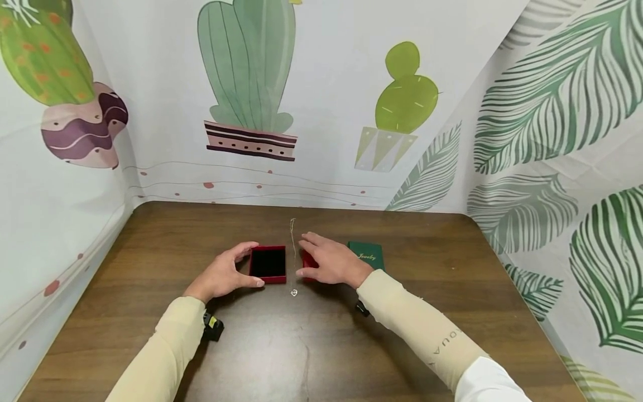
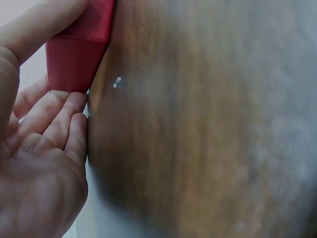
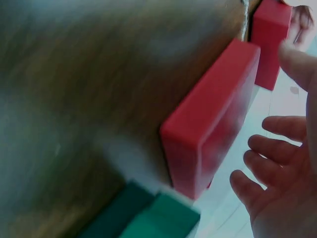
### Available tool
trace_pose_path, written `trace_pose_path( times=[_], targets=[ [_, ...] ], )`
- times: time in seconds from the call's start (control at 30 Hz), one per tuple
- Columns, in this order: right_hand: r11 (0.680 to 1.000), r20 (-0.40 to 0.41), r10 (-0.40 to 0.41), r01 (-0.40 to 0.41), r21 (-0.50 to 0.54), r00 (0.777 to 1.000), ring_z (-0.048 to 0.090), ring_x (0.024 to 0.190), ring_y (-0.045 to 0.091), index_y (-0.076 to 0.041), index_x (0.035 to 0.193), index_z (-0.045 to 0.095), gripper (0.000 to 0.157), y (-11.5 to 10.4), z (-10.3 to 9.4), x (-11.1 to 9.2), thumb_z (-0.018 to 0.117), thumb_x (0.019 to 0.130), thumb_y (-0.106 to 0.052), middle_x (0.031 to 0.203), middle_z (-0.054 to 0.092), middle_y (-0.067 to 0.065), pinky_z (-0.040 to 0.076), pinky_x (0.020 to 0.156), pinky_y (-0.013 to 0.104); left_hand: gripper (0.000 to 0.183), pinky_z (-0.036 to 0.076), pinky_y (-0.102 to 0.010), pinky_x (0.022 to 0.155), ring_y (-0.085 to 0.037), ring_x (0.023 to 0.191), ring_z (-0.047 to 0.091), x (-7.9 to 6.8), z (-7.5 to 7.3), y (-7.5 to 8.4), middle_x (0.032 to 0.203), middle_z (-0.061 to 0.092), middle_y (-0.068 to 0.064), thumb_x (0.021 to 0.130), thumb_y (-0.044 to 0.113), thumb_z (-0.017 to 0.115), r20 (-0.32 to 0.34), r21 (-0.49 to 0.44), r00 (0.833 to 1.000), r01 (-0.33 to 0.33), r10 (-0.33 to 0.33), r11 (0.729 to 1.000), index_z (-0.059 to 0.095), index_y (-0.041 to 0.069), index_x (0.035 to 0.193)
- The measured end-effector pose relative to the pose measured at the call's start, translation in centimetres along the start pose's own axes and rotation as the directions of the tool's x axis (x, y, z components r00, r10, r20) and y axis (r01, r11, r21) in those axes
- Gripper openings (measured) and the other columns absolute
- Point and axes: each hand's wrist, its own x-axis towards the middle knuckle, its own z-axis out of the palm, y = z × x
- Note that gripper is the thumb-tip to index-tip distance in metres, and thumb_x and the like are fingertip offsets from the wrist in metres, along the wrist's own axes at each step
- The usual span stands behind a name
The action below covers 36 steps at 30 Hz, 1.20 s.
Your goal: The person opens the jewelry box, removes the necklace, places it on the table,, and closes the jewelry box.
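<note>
A red jewelry box base with a black lining lies on the table. My left hand holds it at its left side, thumb at the near edge and fingers at the far edge; the left wrist view shows fingers touching the red wall. My right hand hovers, fingers spread, over a red box lid, largely hidden from the head camera. In the right wrist view a gap separates the fingers from that lid. Between both red parts a thin necklace lies stretched out, its pendant nearest me.
Right of the right hand lies a green box marked "Jewelry", partly covered by the hand. The brown wooden table ends at a cloth backdrop printed with cacti and leaves.
</note>
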Motion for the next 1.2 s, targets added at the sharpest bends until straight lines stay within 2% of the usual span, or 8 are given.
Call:
trace_pose_path(
  times=[0.23,0.37,0.53,0.7,0.83,1.07,1.2],
  targets=[
    [0.999,0.032,0.013,-0.011,-0.053,0.999,0.04,0.154,0.03,-0.007,0.158,0.044,0.094,1.5,-1.0,-0.8,0.073,0.088,-0.063,0.168,0.038,0.011,0.04,0.124,0.043,0.097,0.037,-0.063,0.12,-0.047,0.152,0.037,-0.1,-0.2,0.1,0.164,0.042,-0.02,0.078,0.04,0.092,0.001,0.0,1.0,-0.002,0.002,1.0,0.042,0.018,0.158],
    [0.994,0.062,0.018,-0.011,-0.109,0.998,0.042,0.153,0.031,-0.006,0.158,0.043,0.099,1.9,-1.4,-1.2,0.078,0.084,-0.062,0.165,0.042,0.012,0.037,0.126,0.043,0.097,0.036,-0.064,0.12,-0.048,0.152,0.037,-0.2,-0.3,0.2,0.164,0.041,-0.02,0.078,0.039,0.092,0.0,-0.006,1.0,0.002,-0.002,1.0,0.041,0.018,0.158],
    [0.989,0.088,0.001,0.012,-0.149,0.996,0.048,0.149,0.027,-0.006,0.156,0.044,0.1,2.3,-1.4,-1.2,0.084,0.08,-0.058,0.16,0.049,0.011,0.029,0.13,0.042,0.097,0.036,-0.064,0.12,-0.048,0.152,0.037,-0.3,-0.3,0.2,0.164,0.041,-0.02,0.078,0.04,0.092,0.001,-0.006,1.0,-0.002,0.002,1.0,0.041,0.017,0.158],
    [0.985,0.097,-0.027,0.043,-0.169,0.995,0.052,0.144,0.025,-0.006,0.154,0.048,0.095,2.5,-0.9,-1.1,0.085,0.081,-0.054,0.155,0.055,0.011,0.027,0.131,0.044,0.098,0.036,-0.064,0.12,-0.048,0.151,0.037,-0.4,-0.3,0.1,0.163,0.043,-0.02,0.077,0.041,0.092,-0.001,-0.01,1.0,-0.001,0.001,1.0,0.042,0.016,0.157],
    [0.986,0.08,-0.031,0.044,-0.163,0.996,0.055,0.141,0.028,-0.006,0.151,0.051,0.09,2.7,-0.7,-1.1,0.085,0.081,-0.051,0.152,0.057,0.012,0.031,0.129,0.043,0.098,0.036,-0.064,0.12,-0.047,0.151,0.038,-0.2,-0.2,0.0,0.162,0.044,-0.021,0.077,0.04,0.093,-0.001,-0.016,1.0,-0.009,0.009,1.0,0.042,0.016,0.157],
    [0.993,0.048,-0.033,0.038,-0.115,0.998,0.058,0.133,0.027,-0.004,0.147,0.055,0.085,2.9,-0.9,-1.4,0.085,0.082,-0.048,0.148,0.059,0.013,0.051,0.113,0.04,0.098,0.036,-0.064,0.12,-0.047,0.151,0.039,0.0,-0.1,-0.1,0.161,0.045,-0.021,0.077,0.04,0.093,-0.001,-0.008,1.0,-0.012,0.012,1.0,0.042,0.016,0.157],
    [0.99,0.042,-0.052,0.057,-0.127,0.998,0.059,0.132,0.027,-0.002,0.146,0.055,0.084,2.9,-1.3,-1.5,0.084,0.083,-0.049,0.146,0.06,0.013,0.052,0.112,0.038,0.098,0.035,-0.064,0.121,-0.047,0.151,0.038,0.0,-0.1,-0.1,0.162,0.044,-0.021,0.076,0.041,0.093,0.002,-0.013,1.0,-0.003,0.003,1.0,0.042,0.016,0.157]
  ],
)
